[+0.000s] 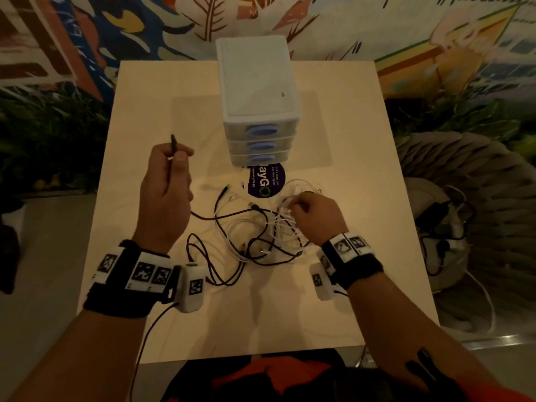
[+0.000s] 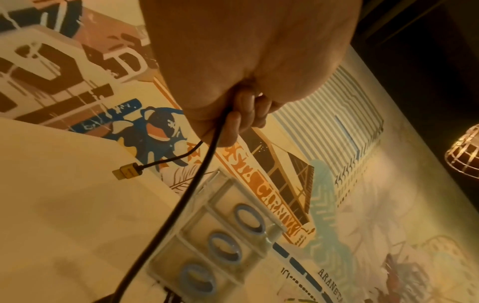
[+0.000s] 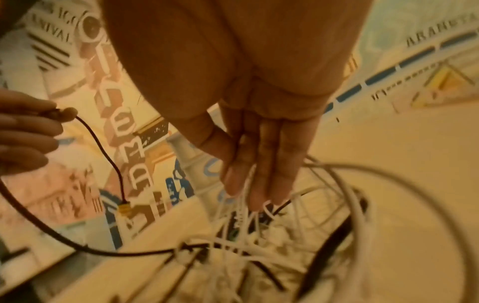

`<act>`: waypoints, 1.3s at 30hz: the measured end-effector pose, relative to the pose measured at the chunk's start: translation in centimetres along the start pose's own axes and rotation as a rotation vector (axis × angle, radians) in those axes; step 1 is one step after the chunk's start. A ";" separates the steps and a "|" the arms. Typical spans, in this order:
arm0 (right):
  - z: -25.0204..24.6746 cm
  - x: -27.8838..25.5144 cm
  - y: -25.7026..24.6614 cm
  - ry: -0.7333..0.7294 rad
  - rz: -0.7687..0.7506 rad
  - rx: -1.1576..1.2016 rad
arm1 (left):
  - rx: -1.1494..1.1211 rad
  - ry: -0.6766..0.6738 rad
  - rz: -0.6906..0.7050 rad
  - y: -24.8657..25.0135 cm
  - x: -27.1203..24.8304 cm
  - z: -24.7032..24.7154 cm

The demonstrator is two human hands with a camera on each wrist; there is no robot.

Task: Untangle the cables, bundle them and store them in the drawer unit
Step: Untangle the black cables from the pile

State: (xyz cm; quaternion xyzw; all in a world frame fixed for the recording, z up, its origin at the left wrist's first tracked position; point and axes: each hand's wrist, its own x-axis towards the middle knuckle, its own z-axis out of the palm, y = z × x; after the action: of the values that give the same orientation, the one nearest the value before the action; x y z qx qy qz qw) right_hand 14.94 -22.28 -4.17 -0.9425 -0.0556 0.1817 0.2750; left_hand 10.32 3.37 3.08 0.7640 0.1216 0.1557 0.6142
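Observation:
A tangle of black and white cables point(image 1: 261, 233) lies mid-table in front of the white three-drawer unit point(image 1: 258, 111), whose drawers are closed. My left hand point(image 1: 177, 158) is raised left of the unit and grips one end of a black cable point(image 1: 173, 143). In the left wrist view my left hand point(image 2: 241, 114) curls round this black cable point(image 2: 186, 190), and its gold plug point(image 2: 127, 173) dangles free. My right hand point(image 1: 293, 207) pinches white strands at the tangle's right side. In the right wrist view its fingers point(image 3: 259, 174) reach down into the white cables point(image 3: 259, 256).
A round purple sticker point(image 1: 266, 181) lies on the pale table point(image 1: 145, 111) just before the unit. Right of the table, a woven seat with a dark charger and cords point(image 1: 441, 227) stands on the floor. A painted mural wall rises behind the table.

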 end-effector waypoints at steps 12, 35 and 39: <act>3.3 1.4 1.1 -0.113 0.074 -0.233 | 0.016 -0.015 -0.047 -1.4 -0.2 1.1; 0.9 0.9 4.6 -0.125 0.016 -0.068 | 0.117 -0.097 -0.474 -2.0 0.3 2.3; 2.1 0.8 3.8 -0.220 -0.056 -0.241 | 0.111 -0.110 -0.485 -1.9 -0.1 2.4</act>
State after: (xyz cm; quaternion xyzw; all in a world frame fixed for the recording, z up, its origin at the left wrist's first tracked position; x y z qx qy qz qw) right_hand 14.90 -24.22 -8.11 -0.9412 -0.1330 0.2679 0.1571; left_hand 11.20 1.60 0.74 0.7524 0.2759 -0.0451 0.5965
